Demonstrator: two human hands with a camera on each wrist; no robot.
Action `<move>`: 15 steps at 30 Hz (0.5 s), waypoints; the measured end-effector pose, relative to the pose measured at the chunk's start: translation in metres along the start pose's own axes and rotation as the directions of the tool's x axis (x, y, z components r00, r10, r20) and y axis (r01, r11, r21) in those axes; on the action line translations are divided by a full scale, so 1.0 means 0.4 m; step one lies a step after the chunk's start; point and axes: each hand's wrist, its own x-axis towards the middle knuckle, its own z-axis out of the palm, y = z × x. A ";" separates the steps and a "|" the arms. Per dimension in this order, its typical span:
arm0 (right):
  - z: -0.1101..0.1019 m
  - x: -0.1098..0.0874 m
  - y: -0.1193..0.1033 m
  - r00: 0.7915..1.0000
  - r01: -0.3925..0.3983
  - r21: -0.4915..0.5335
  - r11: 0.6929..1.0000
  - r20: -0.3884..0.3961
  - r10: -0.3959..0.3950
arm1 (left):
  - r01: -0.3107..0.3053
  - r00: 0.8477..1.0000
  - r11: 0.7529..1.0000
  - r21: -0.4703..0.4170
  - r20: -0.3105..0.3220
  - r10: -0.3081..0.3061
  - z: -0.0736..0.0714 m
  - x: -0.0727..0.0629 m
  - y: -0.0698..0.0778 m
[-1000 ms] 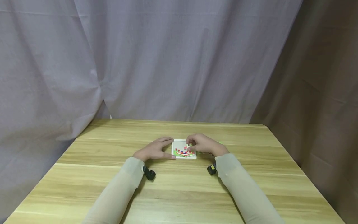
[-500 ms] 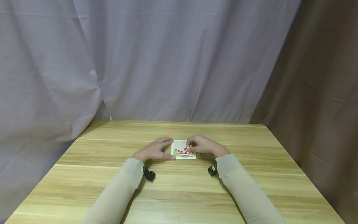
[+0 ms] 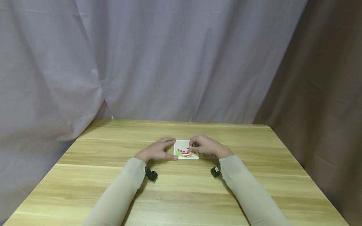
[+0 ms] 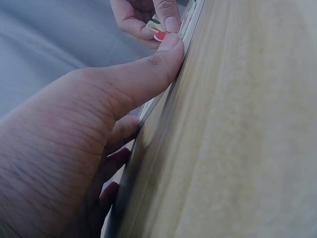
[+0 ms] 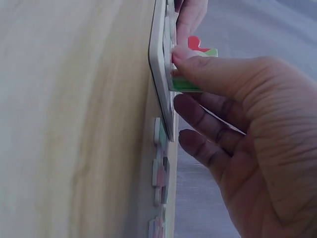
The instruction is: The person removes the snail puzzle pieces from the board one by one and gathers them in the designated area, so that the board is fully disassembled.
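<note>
A small white puzzle tray (image 3: 181, 144) lies on the table, its near part filled with red, green, white and blue jigsaw pieces (image 3: 186, 153). My left hand (image 3: 156, 151) rests along the tray's left edge, thumb at the near corner and straight fingers at the far one. Over the tray's right side, my right hand (image 3: 208, 146) pinches a jigsaw puzzle piece (image 5: 212, 52) between thumb and fingers. The piece shows red and green and stands up from the tray in the right wrist view. Its lower part is hidden by the thumb.
Several loose jigsaw pieces (image 5: 158, 173) lie on the wooden table (image 3: 175, 194) to the right of the tray, mostly hidden by the right hand in the head view. A grey curtain (image 3: 158, 62) hangs behind the table's far edge.
The piece in my right hand has tilted and shows less between the fingers in the head view. The right hand has barely shifted; the left hand stays on the tray edge.
</note>
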 end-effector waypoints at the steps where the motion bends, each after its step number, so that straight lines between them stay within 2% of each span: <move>1: 0.000 -0.001 0.000 1.000 0.002 0.000 1.000 -0.005 -0.002 | 0.000 1.000 1.000 0.004 0.001 0.000 -0.001 0.000 0.000; 6: 0.003 -0.004 0.000 1.000 -0.022 0.011 1.000 0.002 0.022 | 0.002 0.999 1.000 0.014 0.033 -0.003 -0.002 -0.004 0.001; 11: 0.002 0.001 0.006 0.999 -0.033 0.008 0.999 -0.015 0.033 | 0.002 1.000 1.000 0.008 0.012 -0.002 -0.004 -0.002 0.001; 15: 0.003 0.007 0.009 1.000 -0.003 -0.012 1.000 -0.027 0.003 | 0.001 1.000 1.000 0.010 0.011 -0.001 -0.005 -0.002 0.000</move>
